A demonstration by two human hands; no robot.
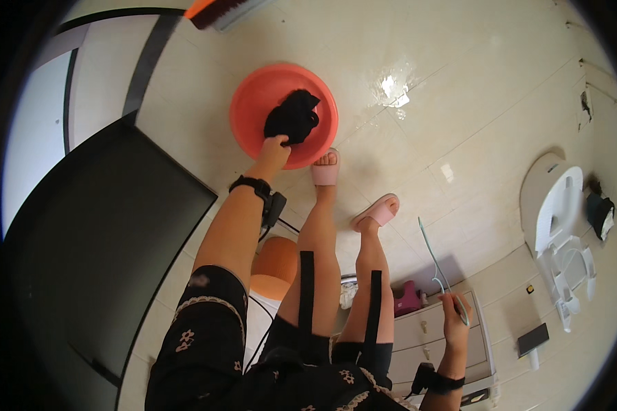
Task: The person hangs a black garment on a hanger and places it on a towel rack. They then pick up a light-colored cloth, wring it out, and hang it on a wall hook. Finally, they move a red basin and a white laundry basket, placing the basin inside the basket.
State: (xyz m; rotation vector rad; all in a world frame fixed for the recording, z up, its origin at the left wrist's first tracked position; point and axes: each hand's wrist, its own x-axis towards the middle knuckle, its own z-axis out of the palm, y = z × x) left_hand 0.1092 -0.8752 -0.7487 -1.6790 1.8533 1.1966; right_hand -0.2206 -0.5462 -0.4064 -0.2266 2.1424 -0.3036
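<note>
A pinkish-red round plastic basin point(238, 116) stands on the floor in front of me, with a bunched black garment point(291, 118) inside it. My left hand point(275, 146) reaches over the near rim, its fingers closed on the garment's lower edge; the fingertips are partly hidden by the cloth. Well apart from the basin, at the lower right, my right hand point(457, 312) is wrapped round a thin pale green clothes hanger point(426, 240). One end of the hanger points up and away from me, and nothing hangs on it.
My feet in pink slippers point(325, 174) are close to the basin's near side. A white toilet point(540, 205) stands at the right, and a white drawer cabinet point(418, 335) below it. At the left is a large dark panel point(103, 274). A broom head point(219, 12) lies at the top.
</note>
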